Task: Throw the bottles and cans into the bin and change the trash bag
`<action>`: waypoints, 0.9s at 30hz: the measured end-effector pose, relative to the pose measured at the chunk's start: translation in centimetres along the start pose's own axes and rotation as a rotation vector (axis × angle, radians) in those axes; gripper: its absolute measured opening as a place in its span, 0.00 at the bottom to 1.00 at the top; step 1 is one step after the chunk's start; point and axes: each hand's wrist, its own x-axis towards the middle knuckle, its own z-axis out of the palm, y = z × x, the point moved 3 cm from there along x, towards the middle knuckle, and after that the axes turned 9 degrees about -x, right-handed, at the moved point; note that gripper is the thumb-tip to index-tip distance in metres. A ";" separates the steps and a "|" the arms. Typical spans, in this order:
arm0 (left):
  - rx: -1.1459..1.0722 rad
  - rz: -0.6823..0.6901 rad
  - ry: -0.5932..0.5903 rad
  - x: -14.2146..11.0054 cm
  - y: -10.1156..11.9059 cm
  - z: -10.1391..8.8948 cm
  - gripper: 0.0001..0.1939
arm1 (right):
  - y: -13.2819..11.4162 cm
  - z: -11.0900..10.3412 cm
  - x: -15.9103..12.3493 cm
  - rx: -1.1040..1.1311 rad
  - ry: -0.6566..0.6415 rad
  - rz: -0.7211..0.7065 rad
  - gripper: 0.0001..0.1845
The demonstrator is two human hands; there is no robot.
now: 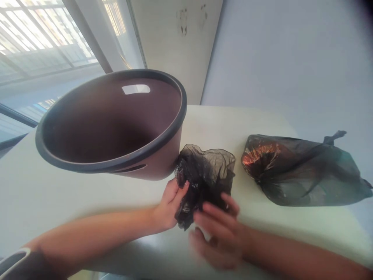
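A crumpled, thin black garbage bag is bunched above the table, just in front of the bin. My left hand is closed on its left side, thumb showing and the other fingers mostly behind the plastic. At the bag's lower right, my right hand is blurred by motion with its fingers spread; whether it touches the plastic I cannot make out. The brown trash bin has a dark rim and slot handles, and its inside shows no liner.
To the right, a tied, filled black garbage bag lies on its side on the white table, something orange showing through. A barred window is at the upper left. A pale wall rises behind the table.
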 end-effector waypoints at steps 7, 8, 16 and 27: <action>-0.041 0.040 0.080 -0.1 0.2 0.0 0.17 | -1.9 0.1 -0.2 -0.424 -0.139 -0.686 0.07; -0.029 0.051 0.077 0.0 0.1 -0.1 0.18 | -2.1 0.7 -0.9 -0.387 -0.181 -0.751 0.06; -0.047 0.057 0.005 0.3 -0.7 0.0 0.22 | -2.7 3.7 -3.8 -0.416 -0.494 -0.785 0.10; 0.171 0.234 -0.028 -0.1 0.7 0.5 0.08 | -3.3 2.9 -1.2 -0.581 -0.301 -0.944 0.04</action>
